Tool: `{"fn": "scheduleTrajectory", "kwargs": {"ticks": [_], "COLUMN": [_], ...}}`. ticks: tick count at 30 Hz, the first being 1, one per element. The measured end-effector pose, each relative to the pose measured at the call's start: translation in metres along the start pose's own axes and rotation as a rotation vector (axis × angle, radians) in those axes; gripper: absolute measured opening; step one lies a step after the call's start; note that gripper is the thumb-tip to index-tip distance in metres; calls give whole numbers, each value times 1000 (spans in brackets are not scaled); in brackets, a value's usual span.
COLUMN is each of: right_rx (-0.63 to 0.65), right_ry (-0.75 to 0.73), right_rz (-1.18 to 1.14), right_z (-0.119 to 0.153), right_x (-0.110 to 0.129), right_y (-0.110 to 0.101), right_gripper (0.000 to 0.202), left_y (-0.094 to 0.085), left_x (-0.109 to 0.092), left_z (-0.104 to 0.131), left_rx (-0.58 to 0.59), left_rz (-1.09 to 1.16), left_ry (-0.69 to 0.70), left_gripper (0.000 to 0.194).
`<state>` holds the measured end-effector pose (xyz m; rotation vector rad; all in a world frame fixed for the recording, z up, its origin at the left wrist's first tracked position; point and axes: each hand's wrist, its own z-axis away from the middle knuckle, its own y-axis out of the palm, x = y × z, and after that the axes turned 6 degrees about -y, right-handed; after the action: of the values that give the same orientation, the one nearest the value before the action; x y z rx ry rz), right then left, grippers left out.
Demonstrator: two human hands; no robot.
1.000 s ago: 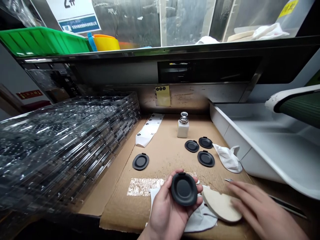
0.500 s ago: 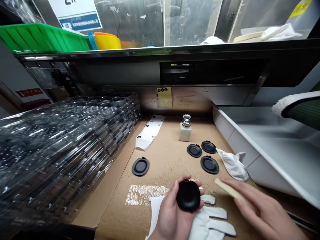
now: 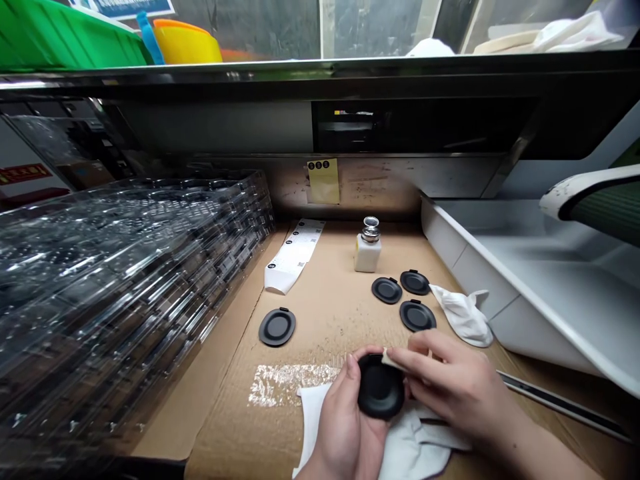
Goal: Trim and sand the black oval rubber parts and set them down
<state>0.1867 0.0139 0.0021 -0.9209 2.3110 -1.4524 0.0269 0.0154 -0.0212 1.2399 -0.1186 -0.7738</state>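
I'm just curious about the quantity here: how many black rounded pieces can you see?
5: one black piece in the left hand, one farther left on the cardboard, three grouped near the small white cloth. Others may be hidden.

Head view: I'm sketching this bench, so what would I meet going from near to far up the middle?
Held black dish in the left hand → loose black dish, leftmost of the cluster of three → white bottle → yellow note.
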Motion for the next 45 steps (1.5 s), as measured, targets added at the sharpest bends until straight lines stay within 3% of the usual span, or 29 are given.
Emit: {"fn": "scheduleTrajectory", "kwargs": {"ticks": [5,9,16,19,24,31,38,45], "right_rx": [-17,43,-45,-32,32,-54,-59,40], "right_ry": [34,-102,59,52,-89,47,-31,12], "right_rz": [-50,-61,-40,-64,-82,-92,-183,-227], "right_z": [11,27,5,10,29,10,34,35], "right_x": [8,18,5,6,15,5,27,6], "right_y": [-1,0,4,4,3,4,9,-1], "right_gripper": [32,34,25,28,32,27,31,29], "left_y": [1,5,7,7,9,13,5,5], "left_x": [0,1,1,1,2,0,2,2], "left_z": [2,4,5,5,6,10,6,6], "left_rx": [4,11,-14,-19,5,-38,14,45], "left_rz": [20,39,-38,-36,26,-35,-4,2], "left_ry": [8,-18,17,26,24,26,13,1], "left_gripper": [31,33,27,28,32,26,30,29]}}
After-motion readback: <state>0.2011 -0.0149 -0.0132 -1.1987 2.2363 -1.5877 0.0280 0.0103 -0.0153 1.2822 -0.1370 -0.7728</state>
